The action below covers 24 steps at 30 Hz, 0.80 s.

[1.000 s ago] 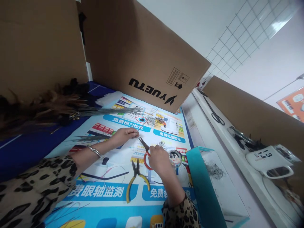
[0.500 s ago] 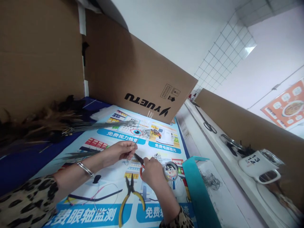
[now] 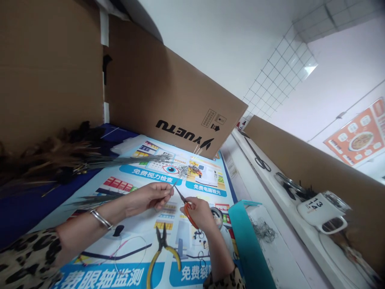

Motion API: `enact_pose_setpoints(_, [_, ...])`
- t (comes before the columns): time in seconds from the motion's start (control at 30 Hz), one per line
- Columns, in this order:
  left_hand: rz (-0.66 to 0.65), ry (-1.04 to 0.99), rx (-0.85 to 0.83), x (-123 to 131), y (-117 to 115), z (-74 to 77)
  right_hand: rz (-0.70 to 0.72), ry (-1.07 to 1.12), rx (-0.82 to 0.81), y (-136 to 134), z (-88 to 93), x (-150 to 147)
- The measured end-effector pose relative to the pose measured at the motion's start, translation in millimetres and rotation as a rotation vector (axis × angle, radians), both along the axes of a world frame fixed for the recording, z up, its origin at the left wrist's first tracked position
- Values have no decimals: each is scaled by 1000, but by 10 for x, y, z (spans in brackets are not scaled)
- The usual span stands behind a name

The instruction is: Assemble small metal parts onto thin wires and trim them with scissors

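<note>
In my right hand (image 3: 199, 212) is a small pair of scissors (image 3: 190, 214) with orange handles and dark pointed blades. The blades reach up and left to the fingertips of my left hand (image 3: 158, 195). That hand is closed in a pinch; a thin strand seems to poke out of it, too fine to make out. Below both hands lie pliers (image 3: 162, 243) with yellow handles, jaws spread. A thin looped wire (image 3: 130, 251) rests left of the pliers. Beside my right wrist sits a round clear-lidded container (image 3: 217, 216), partly hidden by the hand.
Feathers (image 3: 60, 154) with grey wire stems (image 3: 135, 160) lie at the left. Tangled fine wire (image 3: 185, 171) is on the printed mat beyond my hands. A teal box (image 3: 252, 245) stands at right, before a ledge with a white mug (image 3: 319, 210). Cardboard (image 3: 177, 92) walls the back.
My right hand has shifted right and turned, so the scissors now show with their blades pointing up-left by my left fingertips. My left hand stays in its pinch. The view has shifted slightly.
</note>
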<state>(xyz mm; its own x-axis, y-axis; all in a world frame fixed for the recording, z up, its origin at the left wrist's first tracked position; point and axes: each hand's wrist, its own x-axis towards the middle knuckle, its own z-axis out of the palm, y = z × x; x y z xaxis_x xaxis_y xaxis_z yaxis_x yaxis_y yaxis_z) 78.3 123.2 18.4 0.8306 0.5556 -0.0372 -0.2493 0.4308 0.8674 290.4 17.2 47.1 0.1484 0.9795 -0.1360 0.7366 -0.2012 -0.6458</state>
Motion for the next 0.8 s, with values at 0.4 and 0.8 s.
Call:
enact_pose_setpoints(0.4, [-26,140,-21,-110,103,81,85,636,-75,-187,64,-44])
enact_pose_setpoints(0.8, [-185,196,-32,-79,51,-30,272,388,-36,-251,177,-142])
